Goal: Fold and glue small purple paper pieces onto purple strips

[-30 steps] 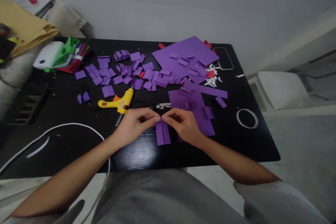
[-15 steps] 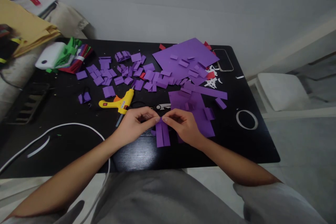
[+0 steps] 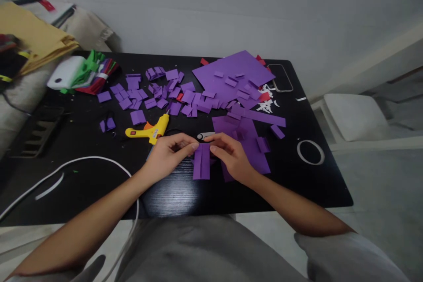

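Observation:
My left hand (image 3: 172, 152) pinches the top left corner of a folded purple paper piece (image 3: 201, 165). The piece hangs upright, with a fold line running down its middle. At its top right edge, the thumb and forefinger of my right hand (image 3: 233, 156) close on the paper; the exact contact is hard to see. A white-and-black cutter-like tool (image 3: 205, 135) lies just behind the hands, partly hidden. Under and beside my right hand is a larger purple sheet (image 3: 249, 145). Left of my hands rests a yellow glue gun (image 3: 150, 131).
Several small folded purple papers (image 3: 158, 90) are scattered across the black table (image 3: 99, 185). Behind them lies a large purple sheet (image 3: 238, 64). White paper scraps (image 3: 265, 105), a phone (image 3: 280, 78) and a tape ring (image 3: 310, 152) are at right. A white cable (image 3: 95, 157) loops at left.
The folded paper has shifted slightly left and up. My right thumb has slid from the middle of its top edge to the right edge, so the hands are a little farther apart.

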A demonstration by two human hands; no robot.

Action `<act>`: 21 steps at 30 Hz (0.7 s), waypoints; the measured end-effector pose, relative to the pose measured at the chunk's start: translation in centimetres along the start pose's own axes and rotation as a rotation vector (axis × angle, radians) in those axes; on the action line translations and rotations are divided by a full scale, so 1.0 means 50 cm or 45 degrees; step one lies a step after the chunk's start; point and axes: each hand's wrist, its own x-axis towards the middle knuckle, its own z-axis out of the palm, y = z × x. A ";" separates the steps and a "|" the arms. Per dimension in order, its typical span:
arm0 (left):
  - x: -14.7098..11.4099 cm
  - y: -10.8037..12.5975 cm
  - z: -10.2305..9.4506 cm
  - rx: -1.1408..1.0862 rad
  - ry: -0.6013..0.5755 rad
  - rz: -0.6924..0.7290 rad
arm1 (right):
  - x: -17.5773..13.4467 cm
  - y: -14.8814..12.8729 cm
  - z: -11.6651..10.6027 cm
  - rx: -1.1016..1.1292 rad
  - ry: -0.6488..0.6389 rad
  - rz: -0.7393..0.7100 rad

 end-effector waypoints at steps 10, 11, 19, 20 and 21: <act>-0.006 -0.014 0.002 0.170 0.084 0.176 | 0.002 0.011 0.008 0.001 0.071 -0.087; -0.008 -0.011 0.000 0.219 0.098 0.248 | 0.002 0.012 0.007 -0.027 0.122 -0.116; -0.031 0.006 -0.003 0.470 -0.020 0.623 | -0.010 0.004 0.003 -0.431 0.408 -0.483; -0.032 0.004 0.000 0.487 0.000 0.608 | -0.011 0.004 0.002 -0.456 0.411 -0.518; -0.031 0.003 0.003 0.494 0.030 0.601 | -0.011 0.003 0.001 -0.478 0.410 -0.543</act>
